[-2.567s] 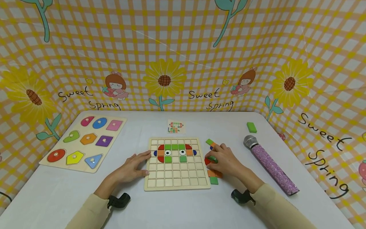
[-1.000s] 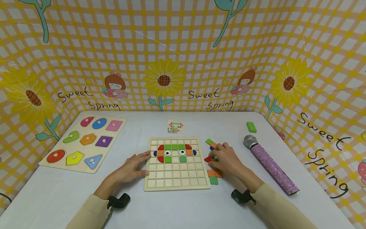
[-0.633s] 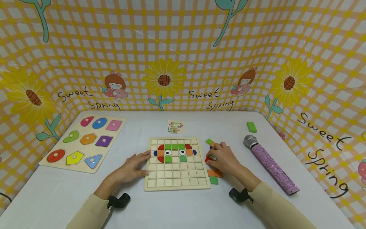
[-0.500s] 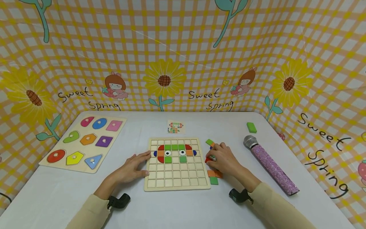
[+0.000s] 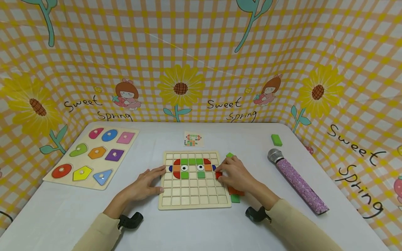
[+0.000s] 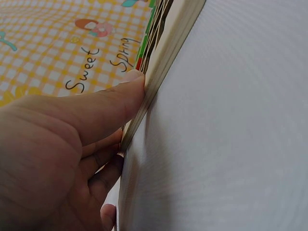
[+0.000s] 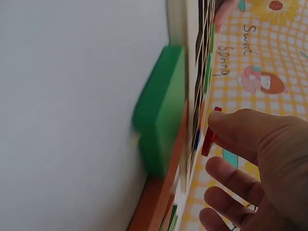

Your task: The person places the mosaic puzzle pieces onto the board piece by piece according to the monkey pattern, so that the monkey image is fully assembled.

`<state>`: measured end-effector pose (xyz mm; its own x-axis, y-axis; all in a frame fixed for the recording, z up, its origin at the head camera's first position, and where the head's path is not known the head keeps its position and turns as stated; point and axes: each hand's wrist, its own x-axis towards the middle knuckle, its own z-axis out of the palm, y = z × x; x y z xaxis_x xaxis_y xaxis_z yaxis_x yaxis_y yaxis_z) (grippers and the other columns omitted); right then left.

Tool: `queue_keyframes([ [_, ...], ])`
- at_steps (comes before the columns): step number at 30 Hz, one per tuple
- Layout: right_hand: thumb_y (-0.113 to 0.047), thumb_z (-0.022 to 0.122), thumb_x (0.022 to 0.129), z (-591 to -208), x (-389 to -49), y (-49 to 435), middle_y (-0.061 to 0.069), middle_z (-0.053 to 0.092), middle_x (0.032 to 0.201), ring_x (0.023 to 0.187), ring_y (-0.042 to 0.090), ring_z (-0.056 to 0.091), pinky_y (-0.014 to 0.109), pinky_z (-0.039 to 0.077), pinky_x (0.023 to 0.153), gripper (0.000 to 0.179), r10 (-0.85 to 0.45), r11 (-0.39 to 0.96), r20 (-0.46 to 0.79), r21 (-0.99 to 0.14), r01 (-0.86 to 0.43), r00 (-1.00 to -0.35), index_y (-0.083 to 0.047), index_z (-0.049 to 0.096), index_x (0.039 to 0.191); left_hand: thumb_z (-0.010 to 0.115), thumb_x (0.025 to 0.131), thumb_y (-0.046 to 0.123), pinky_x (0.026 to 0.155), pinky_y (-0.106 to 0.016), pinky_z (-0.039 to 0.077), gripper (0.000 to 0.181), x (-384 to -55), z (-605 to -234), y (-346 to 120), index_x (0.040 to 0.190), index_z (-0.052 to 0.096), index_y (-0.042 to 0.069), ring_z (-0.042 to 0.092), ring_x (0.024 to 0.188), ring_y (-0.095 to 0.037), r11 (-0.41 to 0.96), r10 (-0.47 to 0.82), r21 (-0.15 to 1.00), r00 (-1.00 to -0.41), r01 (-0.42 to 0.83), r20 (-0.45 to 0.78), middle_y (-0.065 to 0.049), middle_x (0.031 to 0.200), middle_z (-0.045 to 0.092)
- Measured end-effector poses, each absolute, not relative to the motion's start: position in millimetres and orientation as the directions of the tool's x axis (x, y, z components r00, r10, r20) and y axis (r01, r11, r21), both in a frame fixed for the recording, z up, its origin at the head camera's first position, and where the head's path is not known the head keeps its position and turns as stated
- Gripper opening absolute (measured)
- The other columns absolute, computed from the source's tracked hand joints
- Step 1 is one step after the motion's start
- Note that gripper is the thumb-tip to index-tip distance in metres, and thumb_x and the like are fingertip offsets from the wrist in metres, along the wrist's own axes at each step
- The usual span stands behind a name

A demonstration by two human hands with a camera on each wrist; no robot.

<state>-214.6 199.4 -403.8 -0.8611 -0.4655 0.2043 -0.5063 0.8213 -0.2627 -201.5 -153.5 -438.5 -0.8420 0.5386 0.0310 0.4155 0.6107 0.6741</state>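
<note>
A wooden grid board (image 5: 194, 199) lies in front of me, with red, green, orange and blue tiles and two eye tiles forming a face in its upper rows. My left hand (image 5: 142, 184) rests at the board's left edge, its fingers extended and its thumb touching the rim, as the left wrist view shows. Over the board's right edge, my right hand (image 5: 238, 174) pinches a red tile (image 7: 211, 139) between thumb and forefinger, held just above the grid. Loose orange tiles (image 5: 236, 191) and a green tile (image 5: 235, 199) lie under and beside that hand, partly hidden.
A small pattern card (image 5: 193, 139) lies behind the board. To the left is a knobbed shape puzzle (image 5: 91, 157). A glittery pink microphone (image 5: 298, 181) and a green block (image 5: 276, 139) lie at the right. Patterned cloth (image 5: 201, 52) walls surround the white table.
My right hand has picked the red tile out of the loose tiles and carried it left, over the board's right edge. My left hand has stayed in place.
</note>
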Motion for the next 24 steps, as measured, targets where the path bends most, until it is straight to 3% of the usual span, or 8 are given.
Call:
queue_keyframes([
  [7, -0.02, 0.074, 0.079, -406, -220, 183, 0.0, 0.06, 0.097, 0.09, 0.016, 0.042, 0.028, 0.036, 0.075, 0.021, -0.502, 0.8, 0.215, -0.252, -0.545, -0.837, -0.017, 0.073, 0.1, 0.066, 0.086, 0.022, 0.117, -0.06, 0.008, 0.067, -201, -439, -154, 0.142, 0.038, -0.001, 0.022, 0.144, -0.037, 0.612, 0.533, 0.675, -0.846, 0.411, 0.031, -0.016, 0.155, 0.028],
  [24, -0.024, 0.076, 0.079, -409, -226, 173, 0.002, 0.06, 0.097, 0.084, 0.016, 0.038, 0.027, 0.029, 0.072, 0.024, -0.499, 0.813, 0.183, -0.239, -0.531, -0.847, -0.018, 0.073, 0.102, 0.067, 0.086, 0.021, 0.117, -0.06, 0.008, 0.067, -202, -439, -153, 0.142, 0.038, -0.001, 0.022, 0.144, -0.037, 0.614, 0.534, 0.672, -0.845, 0.413, 0.03, -0.016, 0.155, 0.028],
])
